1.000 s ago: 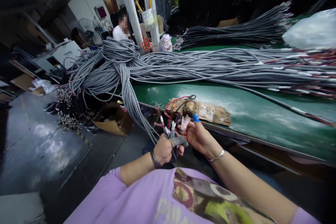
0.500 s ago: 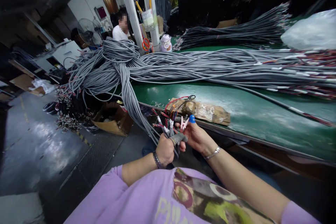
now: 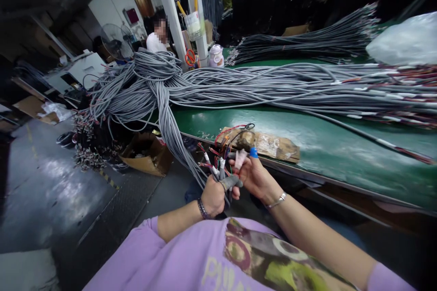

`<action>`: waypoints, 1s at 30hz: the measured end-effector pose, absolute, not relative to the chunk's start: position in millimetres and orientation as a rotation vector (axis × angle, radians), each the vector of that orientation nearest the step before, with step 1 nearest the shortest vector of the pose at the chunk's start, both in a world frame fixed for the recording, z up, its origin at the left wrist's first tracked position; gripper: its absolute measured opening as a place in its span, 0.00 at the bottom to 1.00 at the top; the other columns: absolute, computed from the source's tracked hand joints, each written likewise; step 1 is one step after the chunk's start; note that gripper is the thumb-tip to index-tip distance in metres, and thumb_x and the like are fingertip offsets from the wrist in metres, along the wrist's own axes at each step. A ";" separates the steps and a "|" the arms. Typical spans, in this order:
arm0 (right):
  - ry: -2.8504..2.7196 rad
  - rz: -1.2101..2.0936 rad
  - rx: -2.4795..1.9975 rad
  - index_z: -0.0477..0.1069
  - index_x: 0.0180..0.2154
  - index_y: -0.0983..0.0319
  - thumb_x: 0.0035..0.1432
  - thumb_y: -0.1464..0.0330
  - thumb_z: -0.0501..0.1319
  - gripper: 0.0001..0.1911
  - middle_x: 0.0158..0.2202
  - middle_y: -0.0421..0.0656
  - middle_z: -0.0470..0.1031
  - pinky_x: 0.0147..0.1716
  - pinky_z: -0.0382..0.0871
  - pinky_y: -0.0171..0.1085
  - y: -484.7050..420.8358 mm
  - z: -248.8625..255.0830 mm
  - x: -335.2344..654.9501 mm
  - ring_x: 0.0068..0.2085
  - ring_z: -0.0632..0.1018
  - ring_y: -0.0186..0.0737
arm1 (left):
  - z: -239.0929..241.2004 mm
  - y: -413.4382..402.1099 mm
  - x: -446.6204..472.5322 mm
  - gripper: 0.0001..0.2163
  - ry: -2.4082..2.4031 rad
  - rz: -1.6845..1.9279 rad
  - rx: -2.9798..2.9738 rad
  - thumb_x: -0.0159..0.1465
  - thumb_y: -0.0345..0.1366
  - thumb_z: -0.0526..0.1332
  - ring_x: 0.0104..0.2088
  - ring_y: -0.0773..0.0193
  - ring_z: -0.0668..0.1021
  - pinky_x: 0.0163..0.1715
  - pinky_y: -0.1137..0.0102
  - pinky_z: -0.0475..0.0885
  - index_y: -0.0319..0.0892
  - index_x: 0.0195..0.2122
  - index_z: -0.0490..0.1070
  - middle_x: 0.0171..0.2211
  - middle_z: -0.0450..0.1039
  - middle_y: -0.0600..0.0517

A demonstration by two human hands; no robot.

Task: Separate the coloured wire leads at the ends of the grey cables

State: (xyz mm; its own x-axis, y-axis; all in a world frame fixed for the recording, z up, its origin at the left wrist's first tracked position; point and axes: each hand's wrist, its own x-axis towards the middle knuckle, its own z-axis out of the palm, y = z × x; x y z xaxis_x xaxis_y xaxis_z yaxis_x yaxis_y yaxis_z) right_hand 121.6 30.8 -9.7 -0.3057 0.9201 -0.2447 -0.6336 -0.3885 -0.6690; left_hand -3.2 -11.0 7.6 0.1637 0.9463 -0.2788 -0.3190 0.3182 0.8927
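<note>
Pink clip has turned beside the green table bearing grey cables.

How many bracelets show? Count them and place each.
2: a dark bracelet at the left hand, which grips grey cables; a silver bracelet at the right hand. The co-worker may hide others.

A workshop behind a green worktop.
A person in a white top is at the back, near a large fan. One of two white posts bears a clear holder; orange scissors and a jar are near its foot. Dark cables lie beside a plastic bag. A cardboard box sits below.
</note>
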 end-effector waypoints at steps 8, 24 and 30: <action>-0.602 1.860 -0.779 0.74 0.33 0.60 0.56 0.50 0.61 0.20 0.32 0.44 0.78 0.28 0.70 0.36 31.3 -13.8 131.4 0.28 0.74 0.36 | 12.0 -15.6 -2.6 0.16 1.014 1.166 0.729 0.46 0.45 0.70 0.15 0.72 0.67 0.16 0.75 0.63 0.36 0.21 0.71 0.14 0.67 0.53; -0.574 2.043 -0.680 0.73 0.36 0.59 0.51 0.42 0.59 0.27 0.23 0.40 0.72 0.16 0.64 0.41 27.3 -8.0 124.3 0.16 0.70 0.39 | -0.5 -5.3 6.4 0.19 1.054 1.154 0.701 0.46 0.48 0.70 0.17 0.70 0.70 0.18 0.74 0.67 0.35 0.21 0.71 0.18 0.71 0.50; -0.389 1.920 -0.659 0.74 0.35 0.58 0.55 0.49 0.62 0.20 0.33 0.41 0.78 0.30 0.72 0.35 24.1 -23.7 130.2 0.31 0.76 0.36 | 0.6 -12.0 0.4 0.19 1.037 1.127 0.711 0.47 0.48 0.70 0.19 0.67 0.73 0.21 0.72 0.69 0.35 0.21 0.72 0.17 0.71 0.49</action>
State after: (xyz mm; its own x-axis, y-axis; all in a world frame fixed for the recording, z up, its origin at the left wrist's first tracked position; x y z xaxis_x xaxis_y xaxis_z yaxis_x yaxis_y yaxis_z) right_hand 130.2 24.1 -23.7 -0.3260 0.9055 -0.2715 -0.7284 -0.4237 -0.5384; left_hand 0.4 -12.0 0.6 0.0811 0.9519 -0.2956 -0.3738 0.3040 0.8763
